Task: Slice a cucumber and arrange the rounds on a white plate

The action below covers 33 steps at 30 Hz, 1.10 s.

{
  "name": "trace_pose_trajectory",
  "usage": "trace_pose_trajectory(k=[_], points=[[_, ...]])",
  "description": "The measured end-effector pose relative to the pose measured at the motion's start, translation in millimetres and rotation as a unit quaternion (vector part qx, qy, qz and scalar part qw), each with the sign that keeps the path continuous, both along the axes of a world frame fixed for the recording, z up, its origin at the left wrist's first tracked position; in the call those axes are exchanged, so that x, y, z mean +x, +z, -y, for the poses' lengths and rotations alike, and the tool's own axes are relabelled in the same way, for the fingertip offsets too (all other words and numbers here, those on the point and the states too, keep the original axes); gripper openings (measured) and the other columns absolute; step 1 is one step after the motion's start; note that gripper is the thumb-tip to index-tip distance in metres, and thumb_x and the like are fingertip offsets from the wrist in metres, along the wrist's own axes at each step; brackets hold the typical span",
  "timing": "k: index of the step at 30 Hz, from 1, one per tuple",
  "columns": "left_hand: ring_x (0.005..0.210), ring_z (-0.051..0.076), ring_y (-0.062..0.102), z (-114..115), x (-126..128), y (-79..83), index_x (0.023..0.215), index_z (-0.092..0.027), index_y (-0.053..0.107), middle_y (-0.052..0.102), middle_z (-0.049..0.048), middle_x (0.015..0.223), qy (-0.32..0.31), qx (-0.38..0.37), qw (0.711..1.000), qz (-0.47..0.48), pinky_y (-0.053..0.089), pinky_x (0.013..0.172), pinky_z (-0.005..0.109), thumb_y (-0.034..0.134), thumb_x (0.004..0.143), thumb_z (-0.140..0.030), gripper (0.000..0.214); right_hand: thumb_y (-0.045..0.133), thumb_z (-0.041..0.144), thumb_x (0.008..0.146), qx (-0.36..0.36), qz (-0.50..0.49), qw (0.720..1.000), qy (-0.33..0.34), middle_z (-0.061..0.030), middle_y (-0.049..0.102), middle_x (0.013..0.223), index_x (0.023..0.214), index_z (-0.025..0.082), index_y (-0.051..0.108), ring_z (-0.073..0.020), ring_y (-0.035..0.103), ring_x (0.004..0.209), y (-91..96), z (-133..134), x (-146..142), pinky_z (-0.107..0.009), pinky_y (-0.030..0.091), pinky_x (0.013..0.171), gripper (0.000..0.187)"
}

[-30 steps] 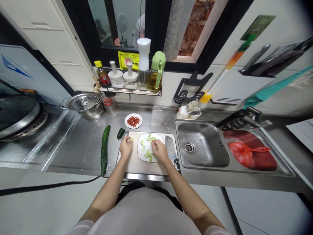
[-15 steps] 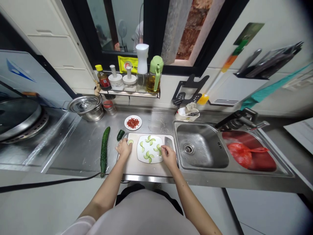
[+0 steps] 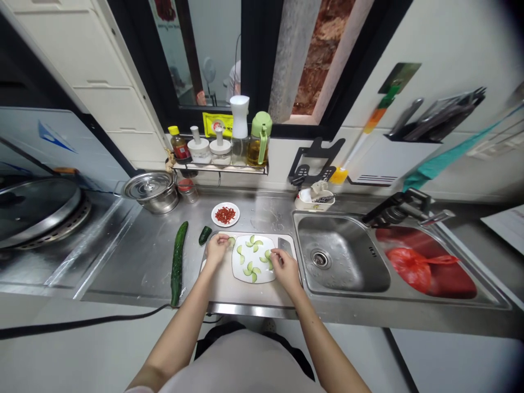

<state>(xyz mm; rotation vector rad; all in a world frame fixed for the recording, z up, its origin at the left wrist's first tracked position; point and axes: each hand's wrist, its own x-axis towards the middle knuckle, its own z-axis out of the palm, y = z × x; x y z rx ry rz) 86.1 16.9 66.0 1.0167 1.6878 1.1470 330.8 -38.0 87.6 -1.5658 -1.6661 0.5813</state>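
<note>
A white plate point(image 3: 241, 275) lies on the pale cutting board point(image 3: 229, 295), with thin green cucumber slices point(image 3: 251, 271) fanned out on it in several small groups. Left of the plate, my left hand point(image 3: 216, 251) pinches a cucumber slice point(image 3: 232, 240) between thumb and fingertips. My right hand point(image 3: 285, 268) is at the plate's right side, its fingertips closed on a slice in the group point(image 3: 267, 255) there; they partly cover it. A whole cucumber point(image 3: 177, 265) and a short cucumber piece point(image 3: 205, 235) rest on the steel counter to the left.
Behind the board stands a small white dish point(image 3: 225, 214) of red bits. A flat grey blade-like piece point(image 3: 283, 245) lies at the board's right. Further right are the sink point(image 3: 344, 256) and a red bag point(image 3: 409, 268); a lidded pot point(image 3: 158, 194) stands at back left.
My left hand has moved right toward the plate with the cucumber slice. My right hand stays at the right-hand group. The whole view has shifted slightly.
</note>
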Motion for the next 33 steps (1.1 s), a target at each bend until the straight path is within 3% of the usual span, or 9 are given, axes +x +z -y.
trace_pose_trajectory(k=[4, 8, 11, 19, 23, 25, 28, 33], points=[[0.069, 0.013, 0.058, 4, 14, 33.7, 0.08, -0.016, 0.064, 0.065, 0.0024, 0.075, -0.038, 0.051, 0.989, 0.137, 0.045, 0.071, 0.025, 0.075, 0.057, -0.032, 0.031, 0.048, 0.036, 0.087, 0.035, -0.018, 0.999, 0.033, -0.0063, 0.068, 0.086, 0.094, 0.02, 0.068, -0.0172, 0.058, 0.07, 29.3, -14, -23, -0.029, 0.045, 0.067, 0.026], [0.067, 0.01, 0.056, 11, 23, 64.0, 0.082, -0.015, 0.065, 0.062, -0.0001, 0.071, -0.091, 0.062, 0.979, 0.174, 0.043, 0.068, 0.022, 0.077, 0.058, -0.029, 0.03, 0.05, 0.034, 0.088, 0.067, -0.028, 0.996, 0.059, -0.0041, 0.066, 0.082, 0.095, 0.021, 0.067, -0.0166, 0.056, 0.07, 55.0, -24, -43, -0.029, 0.045, 0.069, 0.023], [0.067, 0.009, 0.055, 15, 26, 77.0, 0.083, -0.015, 0.064, 0.06, -0.0011, 0.071, -0.116, 0.069, 0.975, 0.179, 0.042, 0.066, 0.021, 0.077, 0.06, -0.026, 0.029, 0.052, 0.033, 0.088, 0.077, -0.027, 0.993, 0.087, -0.0038, 0.065, 0.087, 0.098, 0.022, 0.067, -0.0173, 0.057, 0.077, 65.5, -31, -51, -0.029, 0.045, 0.073, 0.021], [0.069, 0.01, 0.055, 23, 32, 83.9, 0.093, -0.017, 0.061, 0.06, -0.001, 0.074, -0.154, 0.085, 0.972, 0.155, 0.041, 0.067, 0.021, 0.077, 0.065, -0.031, 0.035, 0.054, 0.027, 0.087, 0.071, -0.032, 0.987, 0.144, -0.0031, 0.064, 0.088, 0.085, 0.023, 0.065, -0.0186, 0.057, 0.088, 64.7, -40, -52, -0.031, 0.044, 0.079, 0.012], [0.074, 0.011, 0.055, 25, 34, 85.7, 0.117, -0.022, 0.055, 0.063, 0.0021, 0.09, -0.051, 0.084, 0.989, 0.11, 0.042, 0.071, 0.022, 0.078, 0.067, -0.04, 0.058, 0.052, 0.029, 0.09, 0.112, -0.031, 0.985, 0.123, -0.0044, 0.064, 0.091, 0.086, 0.023, 0.066, -0.02, 0.056, 0.09, 65.7, -38, -50, -0.035, 0.044, 0.083, 0.016], [0.069, 0.011, 0.055, 24, 33, 87.7, 0.121, -0.021, 0.052, 0.062, 0.0009, 0.081, -0.019, 0.059, 0.991, 0.12, 0.041, 0.067, 0.023, 0.069, 0.073, -0.05, 0.058, 0.051, 0.03, 0.091, 0.147, -0.021, 0.983, 0.107, -0.0053, 0.064, 0.094, 0.09, 0.024, 0.067, -0.0209, 0.055, 0.093, 68.6, -36, -48, -0.037, 0.043, 0.086, 0.017], [0.056, 0.01, 0.05, 22, 33, 91.3, 0.116, -0.017, 0.055, 0.059, -0.0013, 0.064, -0.057, -0.007, 0.984, 0.166, 0.035, 0.058, 0.022, 0.057, 0.078, -0.061, 0.058, 0.05, 0.03, 0.091, 0.187, 0.002, 0.977, 0.098, -0.0064, 0.062, 0.097, 0.094, 0.025, 0.069, -0.0219, 0.054, 0.097, 72.7, -35, -45, -0.039, 0.044, 0.087, 0.02], [0.051, 0.007, 0.047, 20, 36, 95.3, 0.12, -0.017, 0.056, 0.065, 0.0003, 0.071, -0.119, -0.06, 0.959, 0.249, 0.025, 0.049, 0.02, 0.067, 0.072, -0.051, 0.06, 0.051, 0.028, 0.091, 0.221, 0.058, 0.965, 0.126, -0.0075, 0.061, 0.101, 0.097, 0.027, 0.071, -0.0226, 0.052, 0.099, 73.1, -36, -43, -0.04, 0.045, 0.089, 0.02]])
